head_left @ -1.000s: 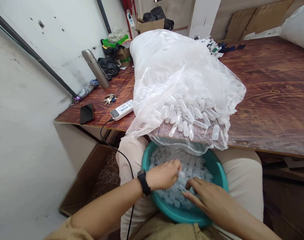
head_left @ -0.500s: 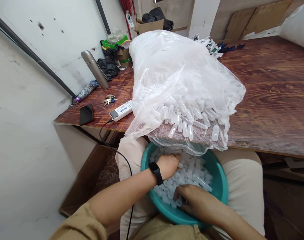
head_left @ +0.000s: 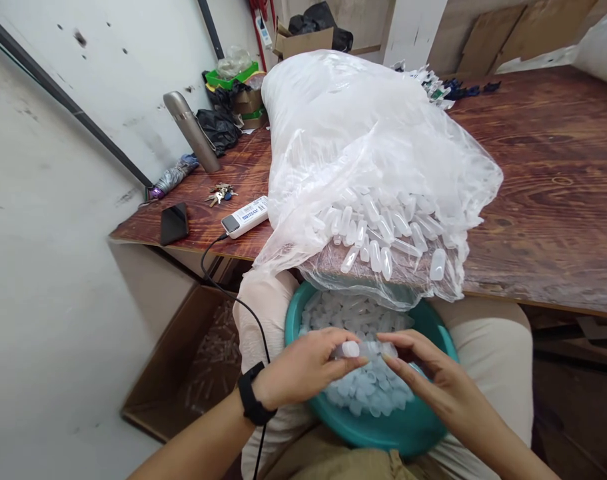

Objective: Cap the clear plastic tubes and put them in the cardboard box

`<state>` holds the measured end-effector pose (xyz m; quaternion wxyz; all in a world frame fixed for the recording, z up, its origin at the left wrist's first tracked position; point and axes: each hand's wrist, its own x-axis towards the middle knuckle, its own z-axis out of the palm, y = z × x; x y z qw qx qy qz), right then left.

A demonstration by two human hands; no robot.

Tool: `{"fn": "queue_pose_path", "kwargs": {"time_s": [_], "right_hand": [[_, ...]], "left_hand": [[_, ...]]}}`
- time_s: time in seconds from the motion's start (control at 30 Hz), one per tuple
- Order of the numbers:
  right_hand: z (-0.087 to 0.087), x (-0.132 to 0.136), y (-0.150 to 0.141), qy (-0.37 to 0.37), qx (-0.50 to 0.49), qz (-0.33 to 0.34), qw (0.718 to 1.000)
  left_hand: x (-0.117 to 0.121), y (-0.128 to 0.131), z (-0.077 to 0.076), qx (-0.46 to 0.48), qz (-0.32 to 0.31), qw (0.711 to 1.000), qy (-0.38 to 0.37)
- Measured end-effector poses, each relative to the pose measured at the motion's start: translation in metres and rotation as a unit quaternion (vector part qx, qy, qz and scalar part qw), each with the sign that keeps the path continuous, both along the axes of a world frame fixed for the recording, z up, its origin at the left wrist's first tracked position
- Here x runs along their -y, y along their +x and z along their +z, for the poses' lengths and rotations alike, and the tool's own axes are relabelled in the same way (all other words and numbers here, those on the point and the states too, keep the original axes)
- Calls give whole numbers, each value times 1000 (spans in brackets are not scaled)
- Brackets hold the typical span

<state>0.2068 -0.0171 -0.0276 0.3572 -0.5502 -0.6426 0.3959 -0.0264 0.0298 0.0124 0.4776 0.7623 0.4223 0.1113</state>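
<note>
A teal basin (head_left: 446, 400) sits between the knees, full of small translucent white plastic tubes (head_left: 368, 393). Above it my left hand (head_left: 316, 363) pinches one or more of these tubes (head_left: 351, 349) between thumb and fingers. Facing it from the right, my right hand (head_left: 423, 367) has thumb and fingertips closed on another translucent tube (head_left: 389, 349). Whether the pieces in the two hands join is too blurred to tell. More tubes spill from the mouth of a large clear plastic bag (head_left: 363, 127) at the table edge.
On the wooden table (head_left: 543, 180) lie a phone (head_left: 174, 223), keys (head_left: 222, 194) and a white device (head_left: 246, 216), whose black cable (head_left: 248, 308) hangs past my left arm. A steel flask (head_left: 192, 132) stands behind. At lower left, a cardboard box (head_left: 166, 373) holds loose pieces.
Both hands have risen out of the pile in the basin and come face to face over its middle, now pinching translucent tubes. The camera view has shifted slightly.
</note>
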Motion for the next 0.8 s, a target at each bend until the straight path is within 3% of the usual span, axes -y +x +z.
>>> {"fn": "queue_pose_path", "kwargs": {"time_s": [0.23,0.4,0.5,0.6,0.8], "right_hand": [[15,7,-4,25,12,34,999],[-1,12,8,50,127,60,989],[-11,13,5,60,168,116,977],[-14,13,-4,38,141,144,979],[-14,19,-7,26,48,91,994]], "left_hand": [[9,-1,7,3,-16,999,29],[13,-5,6,-6,-11,999,41],[17,-3,0,-34,-27,997,70],[20,0,-5,-65,-40,993,94],[19,-2,-3,-54,-30,996,65]]}}
